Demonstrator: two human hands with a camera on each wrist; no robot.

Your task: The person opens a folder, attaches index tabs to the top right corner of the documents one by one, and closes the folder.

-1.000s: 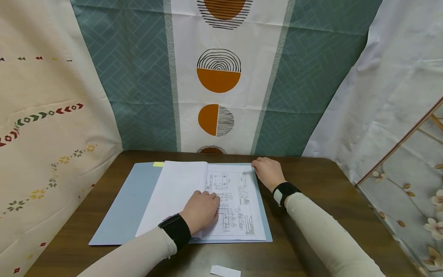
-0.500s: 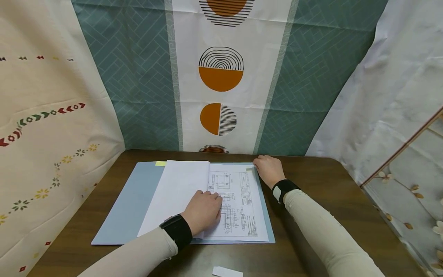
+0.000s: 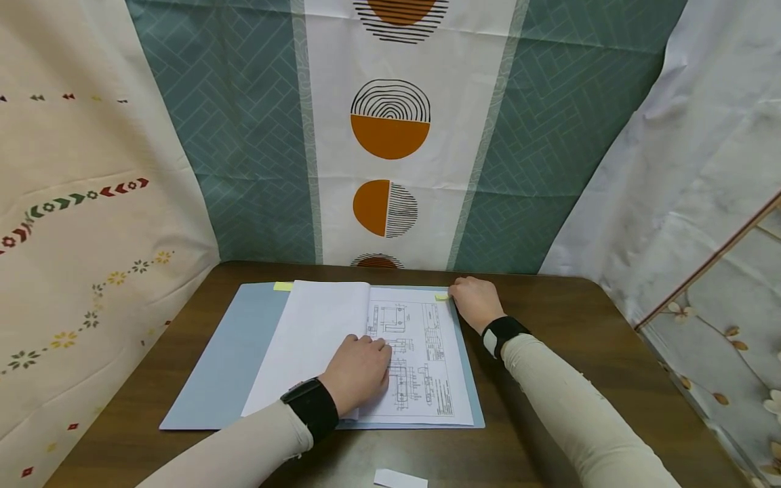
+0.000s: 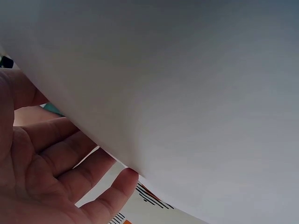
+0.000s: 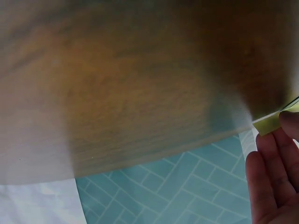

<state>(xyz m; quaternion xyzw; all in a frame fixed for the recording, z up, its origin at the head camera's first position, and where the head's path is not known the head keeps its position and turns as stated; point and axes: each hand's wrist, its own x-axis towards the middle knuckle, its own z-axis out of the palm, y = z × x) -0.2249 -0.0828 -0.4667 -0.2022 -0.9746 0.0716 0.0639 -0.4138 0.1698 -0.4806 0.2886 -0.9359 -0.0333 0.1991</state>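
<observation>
A light blue folder [image 3: 210, 366] lies spread on the table with white sheets in it. The left page [image 3: 311, 318] is blank; the right page [image 3: 448, 379] carries line drawings. My left hand [image 3: 356, 371] rests on the sheets near the fold, its fingers spread and lightly bent against the paper [image 4: 196, 102] in the left wrist view. At the folder's top right corner, my right hand [image 3: 476, 299] pinches a yellow sticky tab [image 5: 267, 125] between thumb and fingers. In the head view this tab [image 3: 441, 297] shows on the right page's upper corner.
Another yellow tab [image 3: 283, 286] sticks out at the top left of the sheets. A small white slip [image 3: 400, 478] lies near the table's front edge. Beyond the brown table [image 3: 549, 298] hangs a patterned cloth [image 3: 390, 203], with further cloths on both sides.
The yellow tab at the right page's upper corner has come into sight beside my right fingers. Both hands have stayed nearly in place; the head view has shifted slightly.
</observation>
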